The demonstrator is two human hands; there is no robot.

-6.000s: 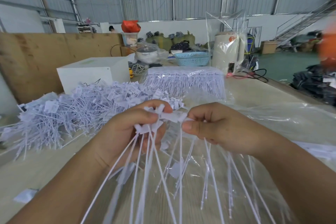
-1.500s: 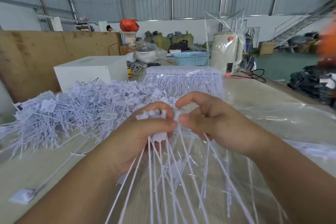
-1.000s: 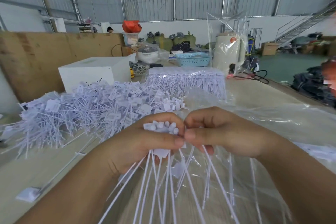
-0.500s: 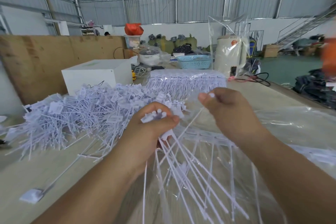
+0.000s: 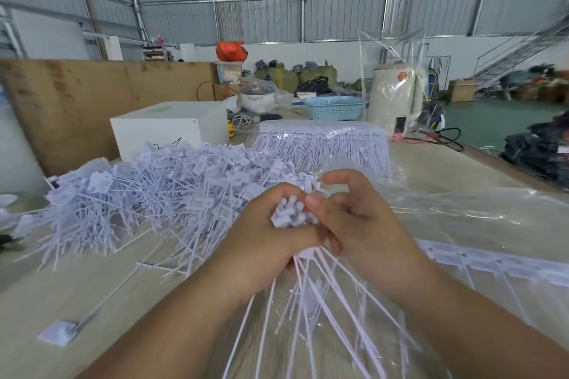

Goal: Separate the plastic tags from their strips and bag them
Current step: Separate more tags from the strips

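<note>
My left hand (image 5: 261, 237) grips a bundle of white plastic tags (image 5: 289, 214); their heads stick up above my fist and their long thin tails fan down toward me. My right hand (image 5: 357, 218) is pressed against the bundle from the right, its thumb on the tag heads and its fingers curled round the tails. Under both hands lies a clear plastic bag (image 5: 446, 224) spread over the table. A big loose heap of separated tags (image 5: 160, 191) lies to the left. A strip of joined tags (image 5: 492, 264) lies on the right, under the plastic.
A wrapped stack of tag strips (image 5: 320, 144) lies beyond my hands, a white box (image 5: 169, 129) behind the heap. One single tag (image 5: 58, 332) lies near the table's front left. A blue basket (image 5: 334, 108) and a bagged white appliance (image 5: 394, 95) stand at the far end.
Half a second ago my right hand was raised and apart, pulling one tag away. It has come back down against the bundle in my left hand.
</note>
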